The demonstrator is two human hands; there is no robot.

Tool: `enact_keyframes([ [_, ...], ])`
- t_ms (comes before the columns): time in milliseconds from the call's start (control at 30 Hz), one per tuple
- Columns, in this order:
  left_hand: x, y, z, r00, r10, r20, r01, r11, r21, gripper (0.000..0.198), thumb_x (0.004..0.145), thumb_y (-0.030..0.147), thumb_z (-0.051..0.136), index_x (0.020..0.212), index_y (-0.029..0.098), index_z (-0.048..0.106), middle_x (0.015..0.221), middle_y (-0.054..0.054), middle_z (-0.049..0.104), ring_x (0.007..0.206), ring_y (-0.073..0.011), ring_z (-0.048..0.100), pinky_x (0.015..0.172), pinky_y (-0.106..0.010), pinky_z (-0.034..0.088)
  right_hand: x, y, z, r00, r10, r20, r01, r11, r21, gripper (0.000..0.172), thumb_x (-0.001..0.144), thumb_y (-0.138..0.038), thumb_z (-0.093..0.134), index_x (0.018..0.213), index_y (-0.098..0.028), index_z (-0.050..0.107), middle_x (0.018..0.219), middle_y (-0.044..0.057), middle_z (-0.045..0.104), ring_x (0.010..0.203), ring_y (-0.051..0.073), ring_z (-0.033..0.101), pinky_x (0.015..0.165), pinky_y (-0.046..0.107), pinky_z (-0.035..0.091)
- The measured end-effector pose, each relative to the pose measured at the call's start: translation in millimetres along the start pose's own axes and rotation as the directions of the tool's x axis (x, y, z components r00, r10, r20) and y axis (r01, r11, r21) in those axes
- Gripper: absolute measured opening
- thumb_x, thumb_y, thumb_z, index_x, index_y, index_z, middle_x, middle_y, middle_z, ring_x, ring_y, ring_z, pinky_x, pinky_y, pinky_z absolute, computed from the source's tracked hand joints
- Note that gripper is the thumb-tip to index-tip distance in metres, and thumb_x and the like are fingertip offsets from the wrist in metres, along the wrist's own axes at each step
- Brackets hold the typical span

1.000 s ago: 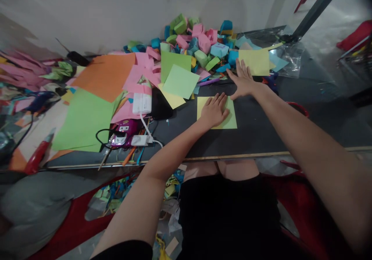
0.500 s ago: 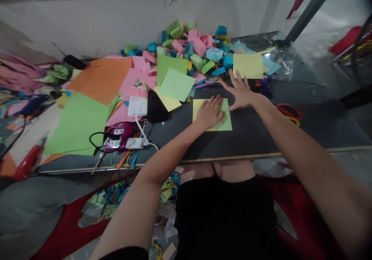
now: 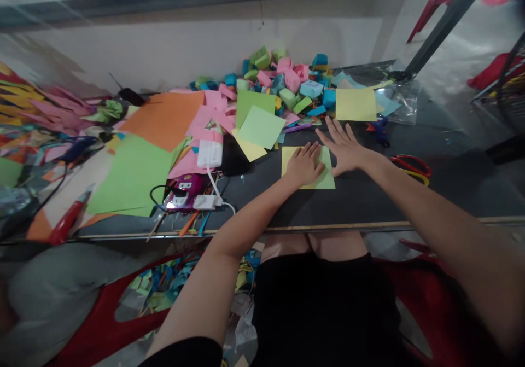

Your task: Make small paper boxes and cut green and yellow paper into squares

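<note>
My left hand (image 3: 304, 164) lies flat, fingers stretched out, on a piece of paper (image 3: 328, 180) at the middle of the dark table. That paper looks yellow on its left side and pale green on its right; whether it is one sheet or two I cannot tell. Just right of it my right hand (image 3: 343, 147) is spread wide with nothing in it, its thumb near the paper's right edge. Beyond my right fingertips rests a square yellow sheet (image 3: 355, 104). Behind my left hand, a pale green square (image 3: 262, 127) overlaps a darker green one (image 3: 255, 102).
Folded paper pieces (image 3: 292, 81) are heaped along the back. Red and yellow-handled scissors (image 3: 411, 169) lie at right. Leftward are large green sheets (image 3: 129, 175), an orange sheet (image 3: 166, 118), a purple power strip (image 3: 186, 189) and a red-handled tool (image 3: 69, 219). A person's leg (image 3: 61, 290) shows lower left.
The camera view has shifted, so the table appears slightly lower and further right. Both hands keep nearly the same places, the left on the paper and the right spread beside it.
</note>
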State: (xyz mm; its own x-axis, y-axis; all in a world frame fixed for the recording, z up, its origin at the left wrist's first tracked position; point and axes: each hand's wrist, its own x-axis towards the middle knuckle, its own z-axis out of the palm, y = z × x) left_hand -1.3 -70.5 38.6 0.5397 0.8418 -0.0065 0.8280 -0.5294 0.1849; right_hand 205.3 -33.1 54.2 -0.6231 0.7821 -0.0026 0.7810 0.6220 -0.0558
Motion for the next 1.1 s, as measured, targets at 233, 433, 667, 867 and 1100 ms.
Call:
enact_keyframes([
  [233,1,-1,5.8,1.0,0.006,-0.024,-0.006,1.0,0.003,0.068,0.106,0.042,0.032,0.164,0.007,0.037,0.173,-0.016,0.034,0.164,-0.0273,0.026,0.134,-0.046,0.023,-11,-17,-4,0.997,-0.075,0.034,0.075,0.997,0.002,0.154,0.06,-0.052,0.086,0.17,-0.03,-0.019,0.176,0.01,-0.027,0.162,0.053,-0.009,0.124,0.079,0.004],
  [433,-1,-1,8.7,0.998,-0.001,-0.067,0.0,1.0,-0.017,0.068,0.105,0.04,0.033,0.164,0.007,0.036,0.172,-0.017,0.035,0.165,-0.0273,0.025,0.134,-0.046,0.02,-9,-26,-15,0.992,-0.125,0.033,0.126,0.992,-0.011,0.159,0.058,-0.06,0.088,0.168,-0.032,-0.023,0.178,0.006,-0.023,0.162,0.053,-0.009,0.124,0.079,0.0],
  [667,2,-2,4.0,1.0,-0.012,0.014,0.012,1.0,0.007,0.073,0.105,0.043,0.033,0.168,0.007,0.026,0.176,-0.014,0.026,0.166,-0.0284,0.021,0.136,-0.046,0.015,-14,-39,-28,0.984,-0.171,0.048,0.172,0.985,-0.026,0.159,0.059,-0.064,0.087,0.167,-0.035,-0.025,0.179,0.002,-0.018,0.163,0.05,-0.01,0.127,0.075,-0.003],
  [867,3,-1,1.0,0.999,0.004,0.044,-0.004,1.0,0.01,0.07,0.107,0.044,0.033,0.168,0.009,0.029,0.177,-0.013,0.022,0.167,-0.028,0.017,0.137,-0.049,0.012,3,-45,-26,0.967,-0.235,0.1,0.238,0.971,-0.012,0.159,0.056,-0.067,0.087,0.17,-0.033,-0.019,0.179,0.004,-0.019,0.163,0.049,-0.011,0.128,0.072,-0.005],
  [1100,0,1,3.2,0.999,-0.012,-0.031,0.013,1.0,0.015,0.067,0.107,0.04,0.039,0.161,0.001,0.039,0.169,-0.02,0.041,0.161,-0.0312,0.032,0.135,-0.045,0.02,15,-27,-17,0.966,-0.231,0.113,0.235,0.972,-0.026,0.164,0.054,-0.051,0.092,0.169,-0.027,-0.022,0.176,0.013,-0.029,0.161,0.053,-0.012,0.125,0.075,-0.007],
])
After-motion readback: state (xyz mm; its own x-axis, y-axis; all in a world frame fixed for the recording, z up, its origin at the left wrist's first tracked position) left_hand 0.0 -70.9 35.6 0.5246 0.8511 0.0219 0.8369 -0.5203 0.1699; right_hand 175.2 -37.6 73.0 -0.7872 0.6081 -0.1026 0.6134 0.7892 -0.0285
